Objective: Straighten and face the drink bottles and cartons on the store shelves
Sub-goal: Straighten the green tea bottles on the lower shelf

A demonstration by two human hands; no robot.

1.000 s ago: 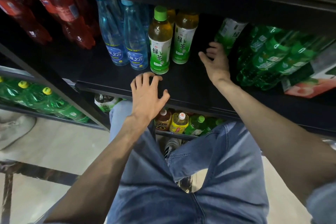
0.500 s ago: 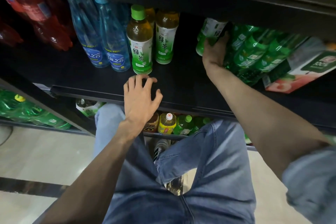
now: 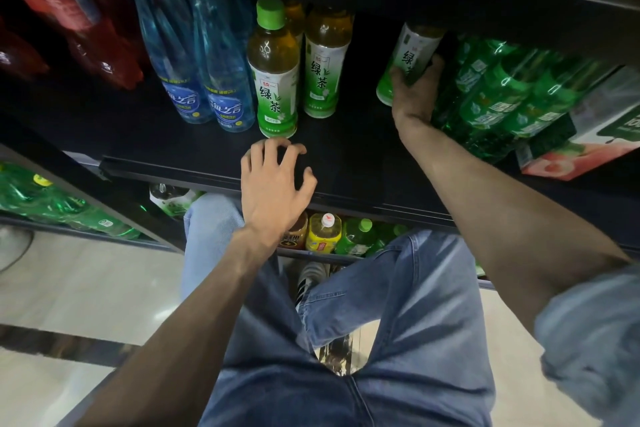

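Observation:
My right hand (image 3: 414, 94) grips the lower half of a green tea bottle (image 3: 414, 48) standing alone on the dark shelf (image 3: 346, 156), its label facing me and its cap hidden under the shelf above. Left of it stand two more green tea bottles, one in front (image 3: 275, 80) and one behind it (image 3: 323, 69). My left hand (image 3: 273, 184) rests on the shelf near its front edge, just below the front tea bottle, fingers bent and holding nothing.
Blue water bottles (image 3: 204, 80) and red drink bottles (image 3: 79, 24) fill the shelf's left side. Green soda bottles (image 3: 502, 94) crowd the right, next to a peach juice carton (image 3: 588, 146). Small bottles (image 3: 323, 232) sit on the shelf below, above my knees.
My right hand reached to the lone green tea bottle, closed round it and drew it forward and upright. My left hand slid slightly forward on the shelf, fingers curling.

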